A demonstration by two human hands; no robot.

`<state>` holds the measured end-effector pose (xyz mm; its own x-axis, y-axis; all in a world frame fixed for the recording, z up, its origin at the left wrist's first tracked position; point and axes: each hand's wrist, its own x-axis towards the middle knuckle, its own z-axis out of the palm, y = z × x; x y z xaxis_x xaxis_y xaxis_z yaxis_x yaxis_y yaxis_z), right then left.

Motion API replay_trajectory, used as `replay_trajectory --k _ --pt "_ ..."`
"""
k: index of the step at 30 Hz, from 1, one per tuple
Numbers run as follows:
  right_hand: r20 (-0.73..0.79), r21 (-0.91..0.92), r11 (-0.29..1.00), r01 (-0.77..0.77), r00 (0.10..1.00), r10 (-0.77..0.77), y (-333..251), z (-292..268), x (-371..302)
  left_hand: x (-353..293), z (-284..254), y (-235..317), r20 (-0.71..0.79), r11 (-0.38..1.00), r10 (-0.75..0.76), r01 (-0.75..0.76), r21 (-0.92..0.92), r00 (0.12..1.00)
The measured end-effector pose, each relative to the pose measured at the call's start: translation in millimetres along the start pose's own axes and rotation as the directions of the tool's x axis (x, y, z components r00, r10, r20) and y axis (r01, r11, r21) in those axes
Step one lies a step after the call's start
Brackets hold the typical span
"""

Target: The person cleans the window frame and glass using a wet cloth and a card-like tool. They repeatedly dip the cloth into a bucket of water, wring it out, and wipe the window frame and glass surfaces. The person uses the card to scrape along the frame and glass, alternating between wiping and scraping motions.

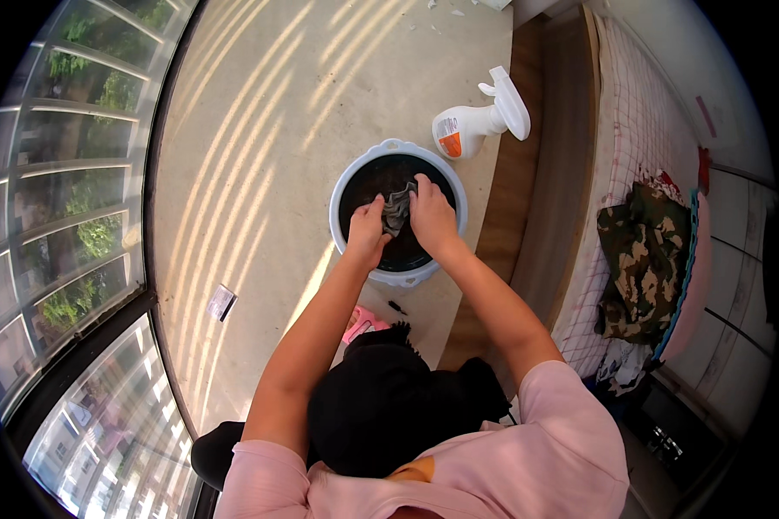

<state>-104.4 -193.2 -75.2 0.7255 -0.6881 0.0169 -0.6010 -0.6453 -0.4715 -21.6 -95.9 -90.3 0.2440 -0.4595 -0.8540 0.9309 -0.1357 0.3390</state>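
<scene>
Bent fingers of the left hand [368, 233] pinch the left side of a small grey cloth [396, 212], and the right hand [434, 216] pinches its right side, with both grips closed. The cloth is inside the rim of a round, pale blue tub [336, 208]. The job looks partly done: the cloth is being handled there and is yet to be taken out. Left of the tub, a card [221, 303] on the floor [260, 216] has marks too tiny to read. To the right, a white spray bottle [466, 125] has an orange-and-white label [449, 140] with unclear small print.
</scene>
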Motion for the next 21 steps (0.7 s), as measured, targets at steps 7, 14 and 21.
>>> replay_trajectory --k 7,14,21 --pt "0.411 -0.122 0.992 0.041 0.911 0.013 16.3 21.5 -5.2 5.5 -5.4 -12.5 -0.12 0.998 -0.045 0.05 0.044 0.992" --pt "0.239 0.294 0.925 0.238 0.919 -0.313 -56.6 -41.8 -23.2 18.0 -14.3 0.7 0.239 0.92 -0.159 0.232 -0.316 0.958" --pt "0.112 0.151 0.973 0.175 0.975 -0.193 -38.0 -39.5 3.1 1.8 11.9 8.4 -0.022 0.998 0.001 -0.003 -0.07 1.0"
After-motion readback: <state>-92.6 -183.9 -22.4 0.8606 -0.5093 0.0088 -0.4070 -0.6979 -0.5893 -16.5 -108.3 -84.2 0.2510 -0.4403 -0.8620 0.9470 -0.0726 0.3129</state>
